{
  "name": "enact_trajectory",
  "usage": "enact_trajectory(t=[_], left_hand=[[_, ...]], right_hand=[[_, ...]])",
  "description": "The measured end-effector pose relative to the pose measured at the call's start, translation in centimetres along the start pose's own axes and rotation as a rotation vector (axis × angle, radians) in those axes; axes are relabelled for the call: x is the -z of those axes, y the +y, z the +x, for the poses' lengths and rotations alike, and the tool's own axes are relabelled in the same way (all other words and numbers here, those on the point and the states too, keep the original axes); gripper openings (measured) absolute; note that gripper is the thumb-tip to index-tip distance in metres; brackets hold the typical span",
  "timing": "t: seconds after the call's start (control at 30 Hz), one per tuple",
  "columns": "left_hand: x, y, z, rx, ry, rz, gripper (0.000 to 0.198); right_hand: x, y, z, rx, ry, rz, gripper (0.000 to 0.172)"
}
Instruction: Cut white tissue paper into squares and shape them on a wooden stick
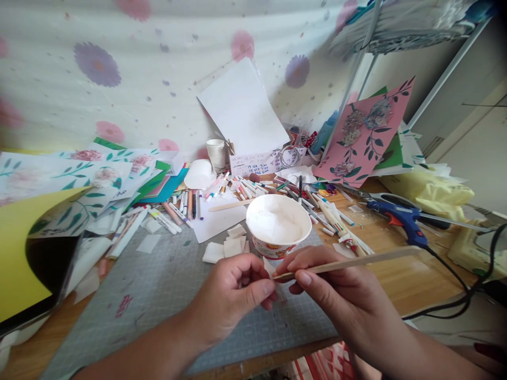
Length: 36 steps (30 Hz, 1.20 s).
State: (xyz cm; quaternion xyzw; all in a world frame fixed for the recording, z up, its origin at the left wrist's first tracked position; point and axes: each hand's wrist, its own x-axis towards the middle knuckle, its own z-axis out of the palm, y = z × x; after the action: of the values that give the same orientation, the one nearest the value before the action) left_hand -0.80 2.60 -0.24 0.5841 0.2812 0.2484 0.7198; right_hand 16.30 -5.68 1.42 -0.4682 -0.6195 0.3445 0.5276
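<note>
My left hand [246, 285] is closed, pinching a small white piece of paper [269, 266] between thumb and fingers. In my right hand [330, 282] a flat wooden craft stick [364, 260] is gripped, slanting up to the right. The stick's near end meets the paper between both hands. Just beyond my hands stands a paper bowl [279, 219] with white, paste-like stuff inside. Left of the bowl, small white paper squares [229, 246] lie in loose piles on the grey cutting mat [158, 301]. Another wooden stick [232, 205] lies behind them.
Many markers [253, 187] are strewn behind the bowl. A blue glue gun [400, 216] with a black cable and scissors [380, 200] lie to the right. A pink floral card [366, 134] leans at the back right. Paper cups [216, 153] are stacked behind; a yellow sheet [27, 258] stands left.
</note>
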Motion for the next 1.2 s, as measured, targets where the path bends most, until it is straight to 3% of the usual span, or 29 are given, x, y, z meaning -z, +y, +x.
enact_trajectory(t=[0.37,0.6,0.93,1.2], left_hand=[[-0.03,0.15,-0.18,0.018,0.004,0.004,0.019],[0.25,-0.24,-0.10,0.013,0.012,0.046,0.026],[0.13,-0.21,-0.08,0.021,0.014,0.089,0.025],[0.05,-0.12,0.03,0.049,0.041,0.158,0.020]], right_hand=[[-0.26,-0.13,0.54,0.009,-0.007,0.094,0.013],[-0.11,-0.30,0.25,0.088,-0.078,-0.083,0.020],[-0.05,-0.14,0.21,0.191,-0.063,-0.181,0.022],[0.35,0.04,0.43,0.190,-0.009,-0.244,0.018]])
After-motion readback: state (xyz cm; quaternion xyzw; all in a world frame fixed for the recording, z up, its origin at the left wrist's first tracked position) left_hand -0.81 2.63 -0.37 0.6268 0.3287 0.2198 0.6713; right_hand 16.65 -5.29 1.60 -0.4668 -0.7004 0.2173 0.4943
